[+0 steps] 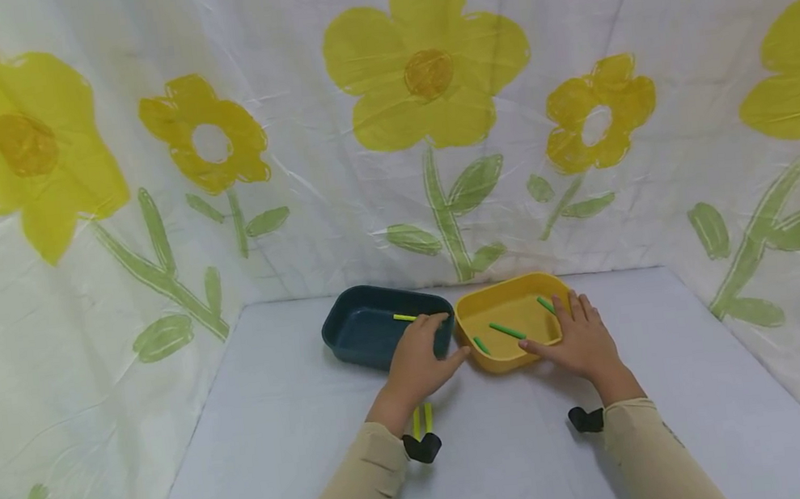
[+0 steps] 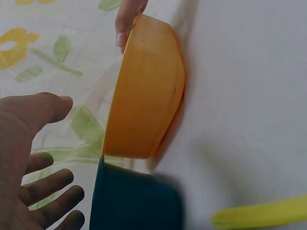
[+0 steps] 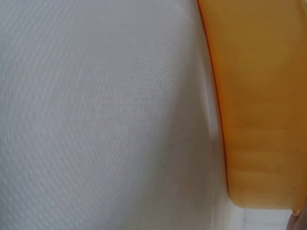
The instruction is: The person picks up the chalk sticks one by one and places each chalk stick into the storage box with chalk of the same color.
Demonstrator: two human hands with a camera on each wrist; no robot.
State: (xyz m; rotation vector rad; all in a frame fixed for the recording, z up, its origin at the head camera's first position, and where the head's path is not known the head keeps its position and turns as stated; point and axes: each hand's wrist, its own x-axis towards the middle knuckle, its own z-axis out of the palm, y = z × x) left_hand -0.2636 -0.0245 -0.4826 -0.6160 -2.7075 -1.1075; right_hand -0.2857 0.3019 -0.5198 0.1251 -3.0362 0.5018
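Two yellow sticks [image 1: 421, 420] lie lengthwise on the tabletop [image 1: 511, 465] under your left wrist; your left hand [image 1: 419, 361], fingers spread, rests on the blue tray [image 1: 361, 335], your right hand [image 1: 581, 340] flat on the yellow tray [image 1: 510, 360]

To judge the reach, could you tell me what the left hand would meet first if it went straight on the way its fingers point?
Probably the dark blue tray: the left hand already lies at its near right rim, fingers aimed over it toward the yellow-green stick inside. Depth is unclear.
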